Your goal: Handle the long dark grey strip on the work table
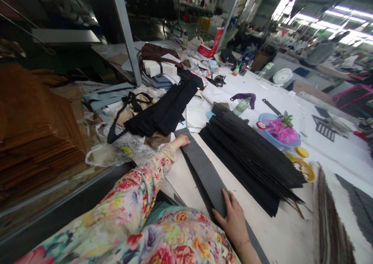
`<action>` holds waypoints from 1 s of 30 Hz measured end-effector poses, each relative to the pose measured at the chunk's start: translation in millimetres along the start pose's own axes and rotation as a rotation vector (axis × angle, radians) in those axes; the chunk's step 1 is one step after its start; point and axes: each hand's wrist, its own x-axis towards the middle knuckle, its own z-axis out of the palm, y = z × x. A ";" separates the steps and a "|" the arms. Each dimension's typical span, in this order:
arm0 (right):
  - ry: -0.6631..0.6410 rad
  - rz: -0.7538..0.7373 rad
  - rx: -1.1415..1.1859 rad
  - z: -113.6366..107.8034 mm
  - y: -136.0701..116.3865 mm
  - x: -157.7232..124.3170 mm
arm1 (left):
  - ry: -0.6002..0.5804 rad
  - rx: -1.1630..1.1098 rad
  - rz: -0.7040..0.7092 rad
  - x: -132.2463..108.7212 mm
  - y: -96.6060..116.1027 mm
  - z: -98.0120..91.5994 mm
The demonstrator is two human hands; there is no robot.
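A stack of brown corrugated sheets fills the far left, beside a crumpled clear plastic bag and a heap of folded black fabric with looped straps. A person in a floral-print sleeve leans over a white work surface, the left hand at the far end of a long, dark grey strip of scallop-edged material. Its fingers curl at that end; whether they grip the strip cannot be told. The right hand lies across the near part of the same strip, its fingers extended and apart, pressing flat with no visible grip. The strip runs diagonally along the surface, just beside a fanned stack of black scallop-edged sheets. Farther right sit a blue plastic basin holding pink material and a yellow lid.
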 end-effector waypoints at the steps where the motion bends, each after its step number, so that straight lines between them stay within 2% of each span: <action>1: -0.001 -0.001 0.002 0.3 0.6 -0.4 | 0.003 0.003 0.001 -0.3 0.1 -0.2; 8: 0.010 0.003 0.019 1.4 4.2 -3.3 | 0.048 0.023 0.002 -8.2 3.5 1.9; 14: 0.017 0.006 0.012 1.3 3.2 -4.4 | 0.233 0.107 0.081 -22.9 8.9 17.4; 20: -0.003 0.019 0.013 0.7 2.7 -3.7 | 0.050 0.011 -0.029 -11.9 9.8 11.4; 25: 0.002 0.011 0.028 4.0 7.5 -5.8 | 0.010 0.017 -0.049 -4.8 14.3 4.4; 30: 0.010 0.005 0.028 2.4 9.9 -9.2 | 0.010 0.004 -0.067 -10.5 17.2 7.8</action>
